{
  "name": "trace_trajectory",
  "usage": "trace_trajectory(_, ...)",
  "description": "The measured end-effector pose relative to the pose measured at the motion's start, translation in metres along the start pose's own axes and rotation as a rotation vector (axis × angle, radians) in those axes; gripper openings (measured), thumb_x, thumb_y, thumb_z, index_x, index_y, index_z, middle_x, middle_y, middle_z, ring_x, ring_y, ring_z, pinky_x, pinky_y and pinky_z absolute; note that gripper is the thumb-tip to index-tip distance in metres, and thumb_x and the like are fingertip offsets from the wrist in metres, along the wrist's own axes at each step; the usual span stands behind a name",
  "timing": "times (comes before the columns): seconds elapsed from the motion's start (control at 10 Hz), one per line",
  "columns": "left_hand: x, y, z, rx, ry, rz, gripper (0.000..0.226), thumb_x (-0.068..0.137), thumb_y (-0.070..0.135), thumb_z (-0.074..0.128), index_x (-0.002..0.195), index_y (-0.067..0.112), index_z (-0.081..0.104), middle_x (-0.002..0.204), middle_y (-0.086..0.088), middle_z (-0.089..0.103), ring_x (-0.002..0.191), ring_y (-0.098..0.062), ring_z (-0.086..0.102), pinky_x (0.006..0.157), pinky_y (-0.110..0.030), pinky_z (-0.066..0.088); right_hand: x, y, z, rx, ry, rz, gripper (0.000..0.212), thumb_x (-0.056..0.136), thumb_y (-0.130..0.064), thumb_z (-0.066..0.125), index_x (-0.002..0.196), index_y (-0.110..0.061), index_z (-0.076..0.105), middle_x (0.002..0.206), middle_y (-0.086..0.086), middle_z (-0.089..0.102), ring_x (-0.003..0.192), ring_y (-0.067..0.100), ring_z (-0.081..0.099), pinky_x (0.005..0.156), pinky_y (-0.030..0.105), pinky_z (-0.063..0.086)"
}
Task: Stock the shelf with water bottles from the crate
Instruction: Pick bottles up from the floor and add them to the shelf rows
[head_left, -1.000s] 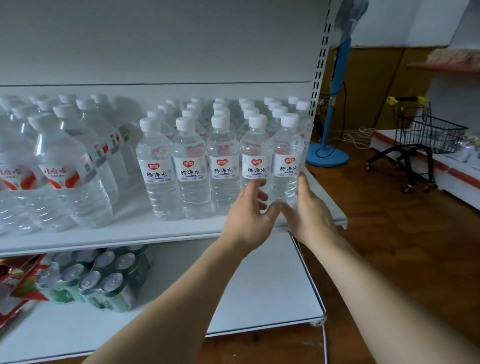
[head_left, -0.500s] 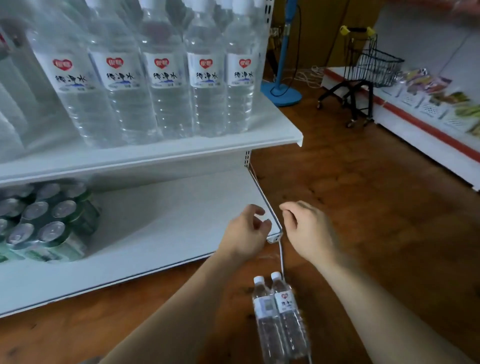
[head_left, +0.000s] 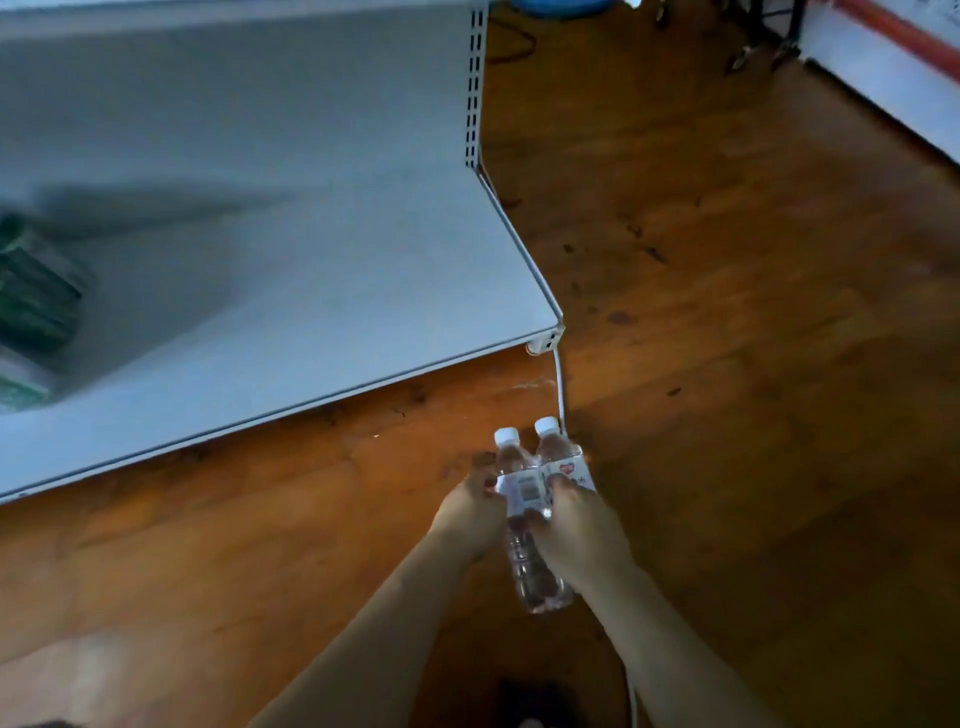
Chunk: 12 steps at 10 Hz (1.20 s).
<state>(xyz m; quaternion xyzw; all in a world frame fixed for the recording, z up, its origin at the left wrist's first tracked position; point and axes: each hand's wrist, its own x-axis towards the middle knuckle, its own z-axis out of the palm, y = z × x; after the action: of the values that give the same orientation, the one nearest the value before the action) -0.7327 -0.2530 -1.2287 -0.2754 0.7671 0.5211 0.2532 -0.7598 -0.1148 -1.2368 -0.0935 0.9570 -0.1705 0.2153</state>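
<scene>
Head view, looking down at a brown wooden plank floor (head_left: 727, 312) in front of a white metal store shelf (head_left: 322, 332). 2 clear plastic water bottles with white screw caps and white-and-red labels stand side by side, touching each other, on the floor just in front of the shelf's near right corner. The left water bottle (head_left: 519, 499) shows a barcode panel on its label; the right water bottle (head_left: 563, 462) shows a red logo. The left hand (head_left: 475, 512) grasps the left water bottle at label height, fingers curled round its left side. The right hand (head_left: 576, 525) grasps the right water bottle, fingers wrapped over its label and body, hiding most of the lower half. Both forearms extend up from the bottom edge of the frame and converge at the bottles. A thin white cable (head_left: 560, 384) runs from the shelf's corner bracket down to the floor just behind the right water bottle's cap. At the left edge of the shelf board sits a blurred pack of green cans (head_left: 36, 296), well apart from the bottles. A white display base with a red stripe (head_left: 893, 67) occupies the upper right corner, across the floor. No crate can be made out.
</scene>
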Motion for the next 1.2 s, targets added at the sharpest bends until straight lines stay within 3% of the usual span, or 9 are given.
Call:
trace_trajectory(0.2,0.016,-0.022,0.015,-0.070,0.001,-0.099,0.025,0.095,0.015,0.045,0.108,0.014,0.067,0.105,-0.014,0.071,0.096,-0.030,0.067,0.080,-0.038,0.055,0.017,0.010,0.052,-0.113,0.051,0.046,0.034,0.089,-0.050,0.057,0.106,-0.021,0.052,0.075,-0.013,0.041,0.056,0.000,0.027,0.048,0.015,0.014)
trace_trajectory(0.3,0.016,-0.024,0.015,-0.144,0.019,-0.127,0.018,0.098,0.018,0.049,0.086,0.018,0.063,0.093,-0.009,0.071,0.084,-0.024,0.066,0.080,-0.039,0.057,0.016,0.014,0.068,-0.156,0.014,0.068,0.045,0.080,-0.056,0.063,0.109,-0.025,0.051,0.091,-0.010,0.051,0.068,0.007,0.031,0.050,0.014,0.010)
trace_trajectory(0.4,0.010,-0.030,0.006,-0.179,0.029,-0.134,0.020,0.097,0.022,0.053,0.079,0.020,0.060,0.080,-0.003,0.067,0.078,-0.020,0.064,0.081,-0.037,0.056,0.009,0.002,0.075,-0.121,-0.004,0.074,0.058,0.074,-0.062,0.065,0.118,-0.029,0.045,0.086,-0.016,0.034,0.066,0.004,0.031,0.049,0.011,0.008)
trace_trajectory(0.6,0.001,-0.040,-0.005,-0.235,0.044,-0.108,0.006,0.090,0.030,0.066,0.089,0.024,0.065,0.089,-0.001,0.072,0.084,-0.017,0.069,0.084,-0.039,0.060,-0.007,-0.023,0.050,0.026,0.011,0.055,0.050,0.090,-0.043,0.063,0.128,-0.016,0.046,0.092,-0.008,0.040,0.077,0.010,0.041,0.052,0.013,0.022)
trace_trajectory(0.7,-0.003,-0.031,-0.013,-0.303,0.087,-0.063,0.029,0.081,0.038,0.078,0.102,0.024,0.063,0.097,0.004,0.072,0.091,-0.014,0.070,0.088,-0.038,0.059,-0.019,-0.033,0.024,0.137,0.047,-0.006,0.050,0.090,-0.039,0.066,0.129,-0.016,0.046,0.097,-0.006,0.045,0.083,0.012,0.045,0.057,0.012,0.028)
trace_trajectory(0.8,-0.012,-0.013,-0.025,-0.294,0.101,0.006,0.053,0.073,0.045,0.083,0.113,0.020,0.060,0.103,0.003,0.072,0.090,-0.011,0.071,0.079,-0.030,0.060,-0.030,-0.049,-0.001,0.317,0.133,-0.043,0.084,0.069,-0.071,0.064,0.128,-0.012,0.053,0.108,0.006,0.060,0.098,0.026,0.059,0.079,0.035,0.052)
trace_trajectory(0.9,-0.028,0.005,-0.044,-0.313,0.177,0.090,0.058,0.075,0.045,0.084,0.118,0.021,0.053,0.108,0.005,0.069,0.092,-0.011,0.069,0.075,-0.025,0.059,-0.040,-0.064,-0.022,0.391,0.144,-0.075,0.080,0.067,-0.065,0.070,0.129,-0.019,0.051,0.116,0.004,0.063,0.102,0.020,0.062,0.084,0.037,0.055)
trace_trajectory(1.0,-0.046,0.025,-0.064,-0.316,0.226,0.238,0.057,0.077,0.053,0.081,0.119,0.024,0.055,0.110,0.010,0.069,0.095,-0.006,0.068,0.077,-0.021,0.058,-0.048,-0.072,-0.050,0.349,0.179,-0.131,0.069,0.077,-0.049,0.078,0.133,-0.023,0.047,0.115,-0.010,0.059,0.106,0.011,0.060,0.077,0.019,0.049)
trace_trajectory(1.2,-0.090,0.081,-0.100,-0.366,0.325,0.498,0.043,0.082,0.060,0.072,0.113,0.032,0.064,0.105,0.016,0.074,0.091,0.004,0.069,0.083,-0.026,0.059,-0.061,-0.109,-0.124,0.333,0.314,-0.280,0.061,0.077,-0.067,0.063,0.128,-0.037,0.047,0.110,-0.016,0.068,0.097,0.003,0.066,0.075,0.033,0.058)
